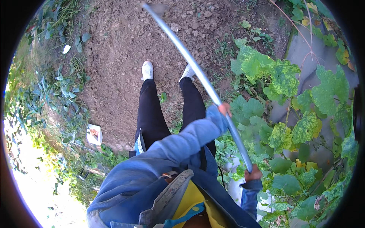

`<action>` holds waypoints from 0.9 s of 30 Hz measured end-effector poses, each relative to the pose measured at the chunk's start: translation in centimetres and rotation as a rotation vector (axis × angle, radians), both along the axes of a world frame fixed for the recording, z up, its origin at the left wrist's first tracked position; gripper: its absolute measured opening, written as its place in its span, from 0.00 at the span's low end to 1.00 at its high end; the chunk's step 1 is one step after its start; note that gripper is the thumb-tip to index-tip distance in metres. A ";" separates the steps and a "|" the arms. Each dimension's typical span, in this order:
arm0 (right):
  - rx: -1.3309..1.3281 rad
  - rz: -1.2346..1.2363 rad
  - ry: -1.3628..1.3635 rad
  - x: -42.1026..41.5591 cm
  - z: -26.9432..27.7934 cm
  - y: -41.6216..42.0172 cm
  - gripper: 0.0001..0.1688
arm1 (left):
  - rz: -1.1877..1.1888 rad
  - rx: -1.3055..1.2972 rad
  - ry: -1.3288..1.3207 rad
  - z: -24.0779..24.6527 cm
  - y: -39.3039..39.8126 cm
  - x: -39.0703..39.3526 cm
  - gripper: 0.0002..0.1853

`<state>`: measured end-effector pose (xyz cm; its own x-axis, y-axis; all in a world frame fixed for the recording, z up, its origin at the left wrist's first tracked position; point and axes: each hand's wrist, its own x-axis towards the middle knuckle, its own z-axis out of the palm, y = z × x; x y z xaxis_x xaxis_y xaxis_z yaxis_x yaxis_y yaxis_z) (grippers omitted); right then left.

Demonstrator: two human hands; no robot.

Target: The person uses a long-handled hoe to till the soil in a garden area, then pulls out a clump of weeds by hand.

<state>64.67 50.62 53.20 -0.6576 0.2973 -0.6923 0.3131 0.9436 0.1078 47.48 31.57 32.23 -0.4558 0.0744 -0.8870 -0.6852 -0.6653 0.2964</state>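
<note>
A long-handled hoe with a pale metal pole (199,74) runs from the upper middle down to my right side. Its blade (158,9), blurred, is at the far end, over or on loose brown soil (119,37); whether it touches I cannot tell. My left arm reaches across my body, and my left hand (225,109) grips the pole partway along. Lower down, my right hand (253,173) is closed around the butt end. Both of my feet, in white shoes (147,70), stand on the soil below the slanting pole.
Broad-leaved vines (256,65) crowd the right side, partly over a grey slab (306,54). Creeping plants (61,82) border the left. Among them are a white container (94,134) with small reddish-brown contents and a white scrap (66,49). Small clods lie around the blade.
</note>
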 end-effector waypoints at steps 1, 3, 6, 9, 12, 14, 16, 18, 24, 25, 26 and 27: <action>-0.049 -0.043 -0.050 -1.1 -1.7 -0.5 0.18 | 0.008 -0.062 0.080 -1.0 -1.7 -0.9 0.08; -0.111 -0.087 -0.061 -5.2 -4.4 -3.1 0.18 | -0.078 -0.060 -0.296 -1.6 -4.5 -5.7 0.06; -0.156 -0.023 -0.016 -7.3 -6.0 -4.4 0.17 | -0.082 -0.039 -0.431 -7.4 -7.0 -6.6 0.05; -0.099 -0.016 0.002 -3.9 -3.1 -1.7 0.15 | 0.170 0.096 -0.473 -3.8 -3.5 -3.3 0.07; 0.019 0.068 0.029 1.8 2.8 1.6 0.12 | 0.161 0.309 -0.319 0.0 1.2 3.1 0.07; 0.078 -0.083 -0.030 2.2 6.2 0.1 0.11 | -0.026 0.285 -0.424 1.1 2.7 4.3 0.09; 0.148 -0.180 -0.097 3.2 6.9 -1.9 0.13 | -0.253 0.310 -0.514 0.9 3.1 3.9 0.09; 0.162 -0.161 -0.051 4.4 6.8 -4.7 0.14 | -0.174 0.472 -0.495 -0.8 1.4 5.6 0.06; 0.329 -0.160 -0.073 12.8 3.9 -17.8 0.16 | -0.277 0.367 -0.621 -8.6 -10.2 5.0 0.10; 0.291 -0.323 -0.066 12.3 3.4 -21.6 0.16 | -0.339 0.363 -0.611 -8.6 -13.0 5.0 0.11; 0.321 -0.511 -0.134 13.6 3.2 -24.9 0.18 | -0.400 0.379 -0.610 -8.0 -14.3 5.4 0.11; 0.304 -0.480 -0.139 16.2 1.5 -27.3 0.17 | -0.431 0.346 -0.585 -7.9 -16.3 5.1 0.11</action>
